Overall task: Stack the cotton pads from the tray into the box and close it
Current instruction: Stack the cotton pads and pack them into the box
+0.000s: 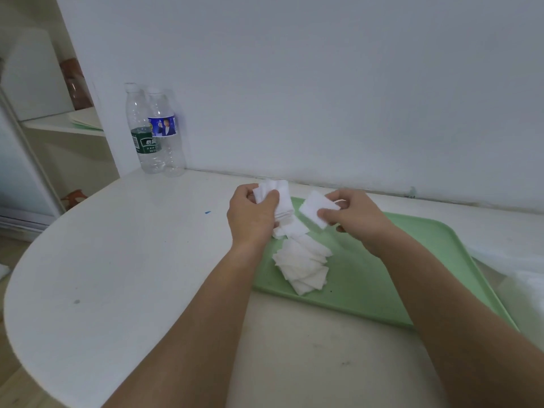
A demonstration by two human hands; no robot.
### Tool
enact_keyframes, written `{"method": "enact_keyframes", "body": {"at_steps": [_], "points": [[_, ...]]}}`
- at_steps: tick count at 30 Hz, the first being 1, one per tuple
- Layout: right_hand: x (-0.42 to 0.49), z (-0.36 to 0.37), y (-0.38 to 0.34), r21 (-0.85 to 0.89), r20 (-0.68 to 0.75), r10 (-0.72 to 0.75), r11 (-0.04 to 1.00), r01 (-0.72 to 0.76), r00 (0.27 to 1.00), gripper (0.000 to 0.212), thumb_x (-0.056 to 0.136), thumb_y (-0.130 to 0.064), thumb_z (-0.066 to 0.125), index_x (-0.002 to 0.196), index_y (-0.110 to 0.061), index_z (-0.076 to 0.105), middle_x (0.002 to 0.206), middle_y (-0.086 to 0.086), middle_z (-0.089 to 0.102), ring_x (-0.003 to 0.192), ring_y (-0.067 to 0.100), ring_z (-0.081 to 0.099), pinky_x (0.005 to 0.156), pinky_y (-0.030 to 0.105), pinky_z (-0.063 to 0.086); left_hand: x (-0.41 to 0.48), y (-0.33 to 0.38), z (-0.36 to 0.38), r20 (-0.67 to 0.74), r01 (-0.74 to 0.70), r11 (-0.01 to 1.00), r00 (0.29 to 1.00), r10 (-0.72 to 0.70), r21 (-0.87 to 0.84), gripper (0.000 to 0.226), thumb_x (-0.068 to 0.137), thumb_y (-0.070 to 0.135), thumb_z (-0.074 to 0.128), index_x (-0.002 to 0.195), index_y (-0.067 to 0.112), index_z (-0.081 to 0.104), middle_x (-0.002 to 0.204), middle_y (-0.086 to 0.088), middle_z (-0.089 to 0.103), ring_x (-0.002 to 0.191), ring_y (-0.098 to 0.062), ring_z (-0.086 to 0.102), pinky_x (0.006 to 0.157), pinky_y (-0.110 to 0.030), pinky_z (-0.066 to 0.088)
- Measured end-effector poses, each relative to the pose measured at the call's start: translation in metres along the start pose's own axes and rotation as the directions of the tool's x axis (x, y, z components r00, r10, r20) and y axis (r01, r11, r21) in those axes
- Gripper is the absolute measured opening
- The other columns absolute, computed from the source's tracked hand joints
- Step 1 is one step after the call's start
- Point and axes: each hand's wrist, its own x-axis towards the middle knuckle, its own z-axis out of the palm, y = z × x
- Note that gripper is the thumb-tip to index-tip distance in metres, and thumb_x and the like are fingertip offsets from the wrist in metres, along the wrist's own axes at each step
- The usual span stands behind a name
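While the left hand (253,213) has its fingers (272,198) clamped on a stack of cotton pads (281,198), the right hand (357,219) pinches a single pad (315,209) just beside it; loose pads (303,265) lie below the fingers on the green tray (382,278).

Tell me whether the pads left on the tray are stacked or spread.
Spread: the pads lie fanned and overlapping on the green tray.
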Motion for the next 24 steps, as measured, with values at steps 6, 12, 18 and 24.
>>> {"method": "enact_keyframes", "body": {"at_steps": [6,12,18,24], "points": [[-0.017,0.0,-0.021,0.435,0.081,0.067,0.895,-0.096,0.994,0.01,0.088,-0.007,0.071,0.093,-0.015,0.07,0.086,0.002,0.074,0.072,0.015,0.07,0.07,0.026,0.055,-0.006,0.002,0.006,0.093,0.081,0.995,0.993,-0.076,-0.057,0.035,0.092,0.02,0.069,0.123,0.012,0.055,0.118,-0.009,0.064,0.098,-0.024,0.07,0.058,-0.027,0.059],[-0.023,0.009,-0.024,0.486,0.23,0.057,0.858,-0.165,0.971,0.009,0.089,-0.023,0.073,0.095,-0.017,0.071,0.082,-0.003,0.071,0.072,0.011,0.067,0.069,0.027,0.054,-0.016,0.008,0.013,0.262,0.1,0.991,0.962,-0.073,-0.091,0.042,0.091,0.023,0.073,0.126,0.011,0.053,0.111,-0.005,0.07,0.08,-0.016,0.074,0.063,-0.029,0.06],[-0.02,0.014,-0.02,0.446,0.145,0.084,0.884,-0.141,0.986,0.011,0.087,-0.022,0.076,0.094,-0.015,0.07,0.069,-0.006,0.065,0.062,0.01,0.056,0.063,0.025,0.052,-0.018,0.012,0.015,0.316,0.173,0.975,0.941,-0.12,-0.143,0.037,0.093,0.018,0.069,0.126,0.008,0.055,0.102,-0.008,0.073,0.084,-0.026,0.075,0.067,-0.035,0.063],[-0.019,0.017,-0.021,0.405,0.069,0.094,0.907,-0.114,0.993,0.012,0.087,-0.019,0.076,0.094,-0.013,0.069,0.071,-0.003,0.066,0.062,0.01,0.058,0.063,0.027,0.056,-0.018,0.013,0.016,0.313,0.209,0.963,0.938,-0.148,-0.171,0.032,0.097,0.014,0.061,0.127,0.004,0.056,0.108,-0.015,0.073,0.081,-0.029,0.075,0.067,-0.036,0.063]]}}
